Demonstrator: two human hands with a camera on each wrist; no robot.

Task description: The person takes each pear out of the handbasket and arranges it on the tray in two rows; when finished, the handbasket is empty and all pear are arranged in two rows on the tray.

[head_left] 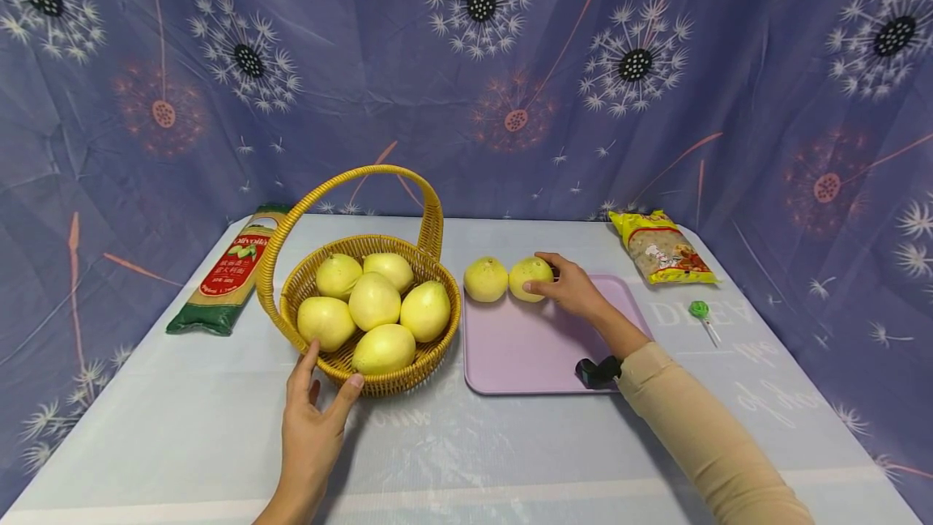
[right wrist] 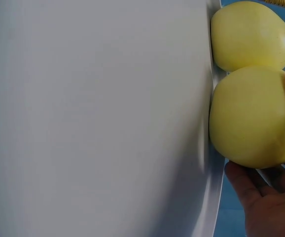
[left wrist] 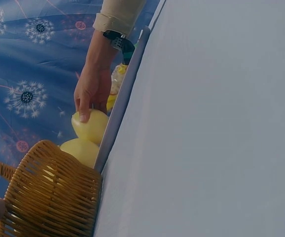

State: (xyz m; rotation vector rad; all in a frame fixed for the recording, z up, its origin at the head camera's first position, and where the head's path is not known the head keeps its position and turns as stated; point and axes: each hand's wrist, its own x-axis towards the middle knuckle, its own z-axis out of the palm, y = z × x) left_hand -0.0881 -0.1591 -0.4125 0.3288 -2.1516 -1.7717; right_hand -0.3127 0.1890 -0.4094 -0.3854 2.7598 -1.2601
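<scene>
My right hand (head_left: pixel 564 288) grips a pale yellow pomelo (head_left: pixel 529 279) at the far left part of the pink tray (head_left: pixel 539 355). Its thumb lies on the near side and its fingers are on the far right side, as the right wrist view shows. A second pomelo (head_left: pixel 485 279) sits right beside it, at the tray's far left corner. My left hand (head_left: pixel 313 420) touches the near left rim of a woven basket (head_left: pixel 408 380) with thumb and index finger spread. Several pomelos (head_left: pixel 375 302) fill the basket, under its tall arched handle (head_left: pixel 342 178).
Behind the basket's left side lies a green and red bag labelled Olivoilà (head_left: pixel 229 270). A yellow snack bag (head_left: pixel 665 249) lies at the back right, with a green lollipop (head_left: pixel 700 313) nearer. A patterned curtain (head_left: pixel 364 79) hangs behind the white table (head_left: pixel 452 460).
</scene>
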